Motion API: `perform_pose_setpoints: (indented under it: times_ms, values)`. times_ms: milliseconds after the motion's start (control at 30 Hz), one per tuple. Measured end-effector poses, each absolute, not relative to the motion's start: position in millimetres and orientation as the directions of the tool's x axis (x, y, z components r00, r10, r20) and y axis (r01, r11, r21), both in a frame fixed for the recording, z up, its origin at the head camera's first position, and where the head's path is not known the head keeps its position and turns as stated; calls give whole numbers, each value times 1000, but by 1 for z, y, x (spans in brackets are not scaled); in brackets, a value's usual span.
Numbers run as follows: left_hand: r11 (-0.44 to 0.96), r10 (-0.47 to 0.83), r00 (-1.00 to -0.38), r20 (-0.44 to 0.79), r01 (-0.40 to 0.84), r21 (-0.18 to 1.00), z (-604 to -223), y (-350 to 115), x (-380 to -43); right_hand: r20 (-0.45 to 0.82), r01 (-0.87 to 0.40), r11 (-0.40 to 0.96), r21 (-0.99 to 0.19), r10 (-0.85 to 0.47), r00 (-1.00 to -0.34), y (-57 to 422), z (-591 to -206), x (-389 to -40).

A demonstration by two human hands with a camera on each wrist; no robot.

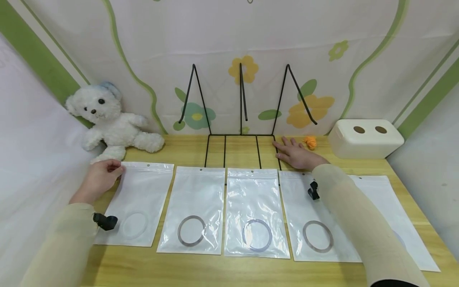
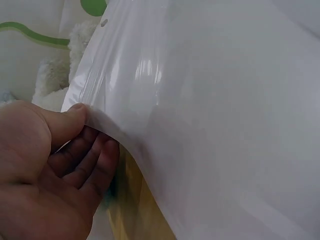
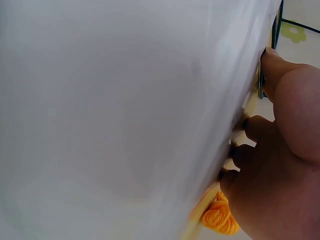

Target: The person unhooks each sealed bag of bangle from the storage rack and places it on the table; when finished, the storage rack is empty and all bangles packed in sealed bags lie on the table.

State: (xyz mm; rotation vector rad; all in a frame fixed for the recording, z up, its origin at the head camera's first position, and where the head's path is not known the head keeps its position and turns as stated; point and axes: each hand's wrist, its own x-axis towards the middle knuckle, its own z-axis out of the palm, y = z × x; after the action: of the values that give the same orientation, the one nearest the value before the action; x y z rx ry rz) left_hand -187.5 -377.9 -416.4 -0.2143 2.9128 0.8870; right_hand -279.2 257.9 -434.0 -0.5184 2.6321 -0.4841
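Observation:
My left hand (image 1: 101, 178) pinches the upper left corner of the leftmost white zip bag (image 1: 147, 195), thumb on top and fingers beneath in the left wrist view. A pale ring shows inside that bag. Beside it lie a bag with a brown ring (image 1: 191, 191), one with a lilac ring (image 1: 252, 195), and more bags to the right. My right hand (image 1: 295, 154), fingers spread, rests at the right side of the black wire rack (image 1: 241, 135), above the fourth bag (image 1: 295, 199). In the right wrist view, a bag hides much of the scene.
A white teddy bear (image 1: 116, 129) sits at the back left. An orange yarn bundle (image 1: 310, 142) lies just beyond my right hand, near a cream box (image 1: 365, 139) with two holes. The rack's upright prongs stand before a flowered cloth. My right forearm crosses over the rightmost bag (image 1: 394, 215).

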Motion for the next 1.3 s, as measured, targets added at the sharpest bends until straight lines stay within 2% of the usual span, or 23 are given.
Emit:
perform_pose_setpoints:
  times_ms: [267, 633, 967, 1300]
  values:
    - [849, -98, -986, -132, -152, 506, -421, -377, -188, -326, -279, 869, -408, -424, -845, 259, -434, -279]
    - [838, -171, -984, -50, -172, 518, -426, -370, -185, -319, -282, 866, -412, -427, -846, 257, -431, -276]
    - [822, -245, -968, -56, -238, 518, -429, -368, -185, -310, -280, 863, -421, -427, -849, 258, -433, -275]
    - [829, -229, -973, -41, -217, 516, -427, -367, -180, -316, -283, 865, -414, -428, -847, 257, -432, -277]
